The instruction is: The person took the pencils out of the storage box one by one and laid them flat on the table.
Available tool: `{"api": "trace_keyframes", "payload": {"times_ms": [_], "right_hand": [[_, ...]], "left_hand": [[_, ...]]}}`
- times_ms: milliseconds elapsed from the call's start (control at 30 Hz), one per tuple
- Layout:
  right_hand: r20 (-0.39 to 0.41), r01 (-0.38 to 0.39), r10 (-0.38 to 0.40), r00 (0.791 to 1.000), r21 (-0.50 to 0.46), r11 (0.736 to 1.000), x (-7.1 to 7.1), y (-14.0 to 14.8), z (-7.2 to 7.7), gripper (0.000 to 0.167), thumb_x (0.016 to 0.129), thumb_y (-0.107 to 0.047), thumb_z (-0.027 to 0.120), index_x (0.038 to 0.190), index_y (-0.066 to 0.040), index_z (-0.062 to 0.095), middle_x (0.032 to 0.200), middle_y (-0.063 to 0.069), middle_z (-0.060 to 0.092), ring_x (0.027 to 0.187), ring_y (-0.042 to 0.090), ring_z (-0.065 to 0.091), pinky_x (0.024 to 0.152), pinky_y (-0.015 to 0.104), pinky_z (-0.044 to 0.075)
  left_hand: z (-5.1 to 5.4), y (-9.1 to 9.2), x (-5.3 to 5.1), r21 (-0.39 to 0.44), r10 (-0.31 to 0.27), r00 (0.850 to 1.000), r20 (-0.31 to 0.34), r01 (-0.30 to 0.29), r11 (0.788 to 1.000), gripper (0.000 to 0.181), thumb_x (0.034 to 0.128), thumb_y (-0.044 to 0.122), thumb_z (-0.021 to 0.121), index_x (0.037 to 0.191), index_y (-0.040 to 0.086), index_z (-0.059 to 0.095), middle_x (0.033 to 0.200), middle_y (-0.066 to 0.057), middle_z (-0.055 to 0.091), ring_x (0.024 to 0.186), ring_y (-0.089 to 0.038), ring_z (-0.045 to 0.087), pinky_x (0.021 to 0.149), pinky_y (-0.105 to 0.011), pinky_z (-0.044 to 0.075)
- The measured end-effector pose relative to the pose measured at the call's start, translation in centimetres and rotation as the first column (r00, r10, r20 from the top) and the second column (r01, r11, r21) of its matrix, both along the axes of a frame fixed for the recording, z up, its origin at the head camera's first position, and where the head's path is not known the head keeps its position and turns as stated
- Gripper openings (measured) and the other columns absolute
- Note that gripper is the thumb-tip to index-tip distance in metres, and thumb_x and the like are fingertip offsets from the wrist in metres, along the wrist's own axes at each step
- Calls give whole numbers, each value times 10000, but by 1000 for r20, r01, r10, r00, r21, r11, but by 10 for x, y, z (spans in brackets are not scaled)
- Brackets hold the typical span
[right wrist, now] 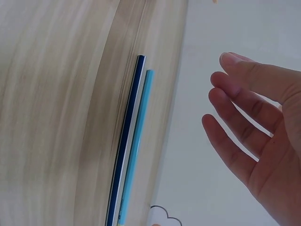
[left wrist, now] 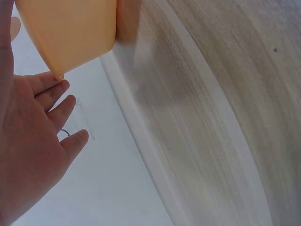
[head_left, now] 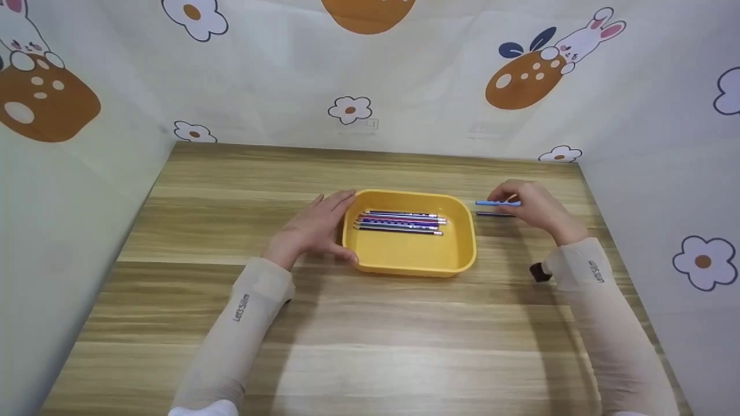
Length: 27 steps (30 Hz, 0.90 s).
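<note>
A yellow rectangular bin [head_left: 411,263] stands on the wood-grain table in the head view, holding several pencils [head_left: 402,222] laid side by side. My left hand [head_left: 315,226] rests against its left end, thumb at the near corner and fingers at the far one. In the left wrist view, fingertips [left wrist: 59,84] touch the bin's edge [left wrist: 75,33]. Right of the bin, a light blue pencil [right wrist: 136,146] and a dark blue pencil [right wrist: 126,136] lie nearly parallel on the table. Over them is my right hand [head_left: 537,209], fingers loosely bent, apart from both pencils in the right wrist view.
The wood-grain table [head_left: 404,346] meets a pale fabric wall [head_left: 277,98] with flower and rabbit prints at the back and both sides. A small dark block-like thing [head_left: 540,272] sits by the right cuff, apparently on the wrist.
</note>
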State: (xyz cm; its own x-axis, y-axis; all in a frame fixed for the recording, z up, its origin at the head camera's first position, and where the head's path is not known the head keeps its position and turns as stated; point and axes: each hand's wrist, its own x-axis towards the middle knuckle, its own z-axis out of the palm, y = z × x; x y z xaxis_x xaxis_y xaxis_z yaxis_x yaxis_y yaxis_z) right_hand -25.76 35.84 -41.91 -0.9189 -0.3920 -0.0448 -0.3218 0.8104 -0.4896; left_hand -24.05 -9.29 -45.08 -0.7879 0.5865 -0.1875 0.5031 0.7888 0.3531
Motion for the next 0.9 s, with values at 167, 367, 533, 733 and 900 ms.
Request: {"api": "trace_keyframes", "payload": {"times_ms": [167,367,533,733,900], "right_hand": [[1,-16,16,1000,-3,1000,-1,-7,3,200,897,-36,710,1097,-25,714,1061,157,721,988,295,662,933,544,567],[-26,-47,47,999,-17,999,-1,-17,6,184,891,-17,713,1074,-33,722,1060,148,728,979,293,669,918,532,572],[-14,-57,57,998,-6,998,-1,-25,10,174,910,-46,701,1083,-42,721,1086,159,728,1003,299,677,928,520,570],[-18,-68,68,997,24,997,-2,-35,12,178,917,-63,692,1092,-48,716,1093,137,724,1018,301,670,951,530,557],[-16,-73,74,997,27,997,-3,-45,13,184,903,-86,717,1086,-58,718,1084,110,727,1022,285,672,958,519,560]], "left_hand": [[0,0,0,9,7,1000,2,-7,1000,1352,604,787,760,1615,152,124,1699,-21,99,1574,-225,101,1301,-473,48],[1,0,1,8,0,1000,-8,0,1000,1358,599,787,760,1612,132,137,1696,-31,115,1571,-233,120,1300,-479,75],[1,0,0,0,-12,1000,-11,12,1000,1381,584,830,720,1610,113,135,1697,-46,109,1572,-241,112,1300,-477,75],[1,-1,0,-2,-7,1000,-2,7,1000,1399,563,859,692,1612,124,131,1699,-37,98,1574,-237,103,1301,-469,63],[1,0,0,-5,-5,1000,-2,5,1000,1398,562,862,690,1612,128,129,1699,-33,94,1574,-233,97,1301,-472,64]]}}
